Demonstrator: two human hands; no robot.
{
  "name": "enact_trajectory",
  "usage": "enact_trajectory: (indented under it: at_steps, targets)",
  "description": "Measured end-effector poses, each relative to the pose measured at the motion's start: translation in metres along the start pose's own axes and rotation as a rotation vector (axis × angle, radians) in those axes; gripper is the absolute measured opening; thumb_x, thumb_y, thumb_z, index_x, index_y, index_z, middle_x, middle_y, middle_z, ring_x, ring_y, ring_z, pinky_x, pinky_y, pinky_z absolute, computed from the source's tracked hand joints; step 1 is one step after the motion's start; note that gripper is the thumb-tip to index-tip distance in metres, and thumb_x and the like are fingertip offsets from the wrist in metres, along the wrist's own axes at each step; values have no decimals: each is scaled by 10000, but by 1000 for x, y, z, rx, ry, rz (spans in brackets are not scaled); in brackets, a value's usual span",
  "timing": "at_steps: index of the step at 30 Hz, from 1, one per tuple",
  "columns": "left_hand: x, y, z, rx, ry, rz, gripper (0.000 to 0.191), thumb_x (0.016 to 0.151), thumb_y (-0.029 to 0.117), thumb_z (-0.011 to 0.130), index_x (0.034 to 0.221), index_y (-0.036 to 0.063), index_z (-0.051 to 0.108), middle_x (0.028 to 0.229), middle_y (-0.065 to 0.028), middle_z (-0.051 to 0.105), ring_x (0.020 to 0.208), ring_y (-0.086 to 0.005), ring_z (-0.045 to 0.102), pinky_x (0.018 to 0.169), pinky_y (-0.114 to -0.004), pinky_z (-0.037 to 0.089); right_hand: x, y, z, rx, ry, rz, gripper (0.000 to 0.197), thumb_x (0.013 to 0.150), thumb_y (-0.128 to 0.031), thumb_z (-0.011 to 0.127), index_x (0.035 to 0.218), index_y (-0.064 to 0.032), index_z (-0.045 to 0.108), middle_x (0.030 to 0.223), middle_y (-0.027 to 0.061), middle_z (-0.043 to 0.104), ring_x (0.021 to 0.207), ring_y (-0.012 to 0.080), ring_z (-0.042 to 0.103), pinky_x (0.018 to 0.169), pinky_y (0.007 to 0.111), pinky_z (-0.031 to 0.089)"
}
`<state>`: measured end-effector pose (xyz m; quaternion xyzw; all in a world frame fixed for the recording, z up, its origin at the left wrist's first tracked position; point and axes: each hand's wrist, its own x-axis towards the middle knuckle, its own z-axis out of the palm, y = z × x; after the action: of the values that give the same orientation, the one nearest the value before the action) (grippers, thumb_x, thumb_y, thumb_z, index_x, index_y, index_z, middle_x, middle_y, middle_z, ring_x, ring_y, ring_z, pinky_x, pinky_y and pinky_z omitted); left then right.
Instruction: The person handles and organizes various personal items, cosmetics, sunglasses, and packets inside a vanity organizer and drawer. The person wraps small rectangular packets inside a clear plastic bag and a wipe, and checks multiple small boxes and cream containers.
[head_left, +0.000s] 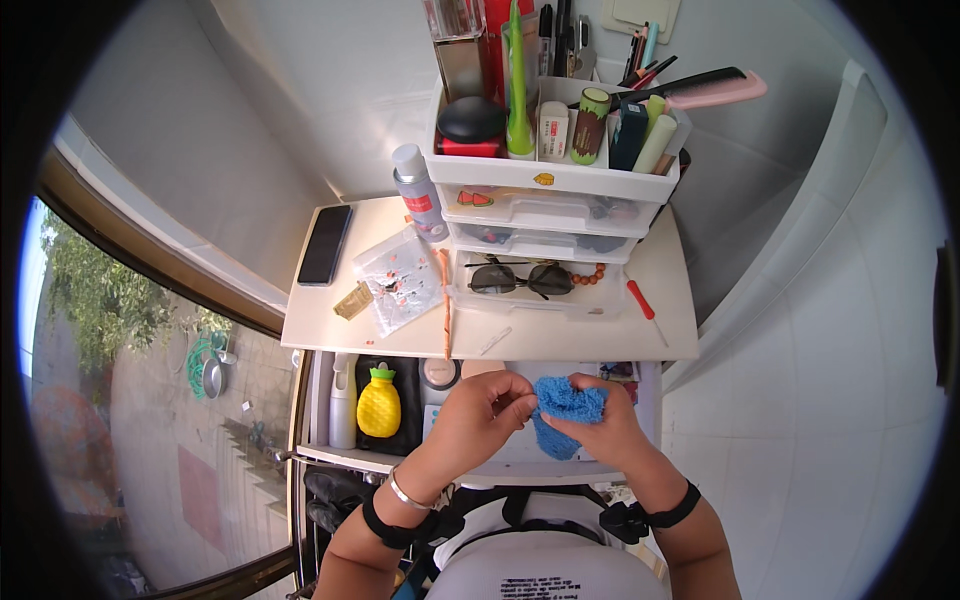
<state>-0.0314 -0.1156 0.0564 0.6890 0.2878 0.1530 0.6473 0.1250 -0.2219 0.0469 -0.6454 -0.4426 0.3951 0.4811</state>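
Note:
Above an open drawer, my right hand (607, 420) holds a bunched blue terry cloth (568, 405), part of which hangs below the fingers. My left hand (491, 416) is at the cloth's left edge, thumb and index fingertip pinched together; whether they grip cloth or something small cannot be told. Beneath both hands the drawer (480, 471) holds a white bottle (343, 405), a yellow pineapple-shaped item (379, 405) on a black pouch and a round compact (440, 372). On the desktop above it lie sunglasses (520, 280) in a clear pulled-out tray, and a red-handled screwdriver (641, 298).
A white drawer organizer (551, 176) loaded with cosmetics, pens and combs stands at the back. Left on the desktop are a spray can (420, 195), a phone (325, 245) and a plastic bag with orange bits (401, 281). A window (165, 375) borders the left side.

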Motion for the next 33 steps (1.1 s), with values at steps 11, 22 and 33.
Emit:
enact_trajectory:
  at_steps: [11,22,33]
  targets:
    - [2,-4,8,133,116,308,39,828,12,577,805,-11,555,731,-90,525,617,-171,497,556,-265,410,5,-8,-4,120,-23,72,271,688,-137,735,888,-13,601,760,43,609,685,80,544,654,236,455]
    - [6,10,-39,-432,192,275,154,938,152,486,848,33,523,752,-16,533,648,-72,494,596,-210,432,-4,39,-4,-247,-170,267,434,661,-214,717,1015,2,588,754,152,627,679,232,631,653,296,488]
    - [10,-4,-16,-572,229,235,140,941,178,477,866,61,495,760,-17,506,652,-78,449,601,-209,390,14,-13,-6,864,-280,334,441,784,-109,643,1180,18,494,1079,64,578,953,157,568,861,297,451]
